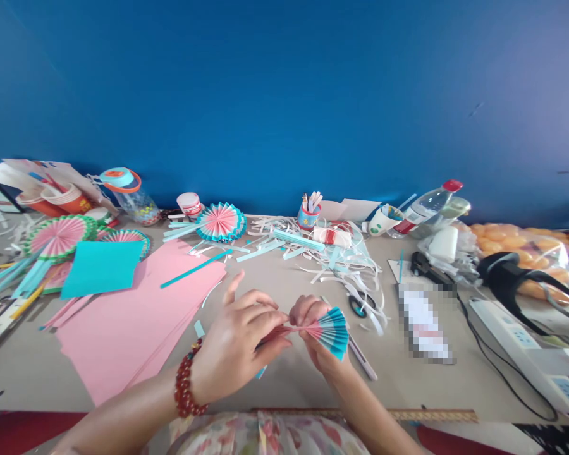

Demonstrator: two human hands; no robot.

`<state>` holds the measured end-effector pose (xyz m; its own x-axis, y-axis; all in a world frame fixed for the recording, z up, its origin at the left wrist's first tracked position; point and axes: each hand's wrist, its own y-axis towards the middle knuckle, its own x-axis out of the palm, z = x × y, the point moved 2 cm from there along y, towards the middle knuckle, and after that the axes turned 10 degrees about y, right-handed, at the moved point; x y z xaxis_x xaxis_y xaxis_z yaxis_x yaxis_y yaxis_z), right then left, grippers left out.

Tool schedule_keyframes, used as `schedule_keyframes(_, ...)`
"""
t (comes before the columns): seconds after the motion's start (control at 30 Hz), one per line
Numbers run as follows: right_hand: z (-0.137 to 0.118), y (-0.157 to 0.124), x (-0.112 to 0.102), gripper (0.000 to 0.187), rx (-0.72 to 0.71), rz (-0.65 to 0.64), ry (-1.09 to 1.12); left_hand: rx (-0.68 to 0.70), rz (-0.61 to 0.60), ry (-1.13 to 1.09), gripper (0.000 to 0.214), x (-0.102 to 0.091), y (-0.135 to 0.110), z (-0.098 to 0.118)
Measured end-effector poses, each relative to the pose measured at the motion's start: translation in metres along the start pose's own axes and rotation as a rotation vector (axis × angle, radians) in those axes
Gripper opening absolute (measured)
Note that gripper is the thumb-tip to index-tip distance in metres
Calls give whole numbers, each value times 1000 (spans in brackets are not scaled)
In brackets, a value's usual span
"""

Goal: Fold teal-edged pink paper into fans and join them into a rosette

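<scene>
A pleated paper fan [332,333], pink toward its pinched middle and teal along its outer edge, is between my two hands over the table's front. My right hand [315,316] is closed around the fan's narrow middle, and the teal pleats spread out past it on the right. With thumb and fingers, my left hand [239,344] pinches the fan's other, pink half, which is mostly hidden behind the fingers. The left index finger sticks up, off the paper. Beside the right wrist lies a slim pale cutter-like tool [361,357]; dark-handled scissors [359,306] lie beyond it.
Pink paper sheets [137,316] and a teal sheet [102,268] cover the left. Finished paper rosettes [220,221] stand behind, with white paper scraps [348,272] at centre. On the right are a bottle [424,208], a phone-like pixelated object [424,323] and a power strip [526,347].
</scene>
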<state>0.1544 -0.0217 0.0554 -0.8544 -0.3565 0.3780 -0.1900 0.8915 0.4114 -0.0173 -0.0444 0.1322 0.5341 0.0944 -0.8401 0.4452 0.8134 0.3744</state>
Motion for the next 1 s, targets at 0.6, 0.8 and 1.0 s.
schedule_keyframes(0.6,13,-5,-40,95,178,-55,-143,-54,51,140,16,23,2,-27)
schedule_keyframes(0.8,-24,14,-32,59,-113,-222,-930,-47,44,245,15,37,4,-38)
schedule_keyframes(1.0,-19,30,5,22,-146,-422,-1249,-38,-4,313,14,41,8,-34)
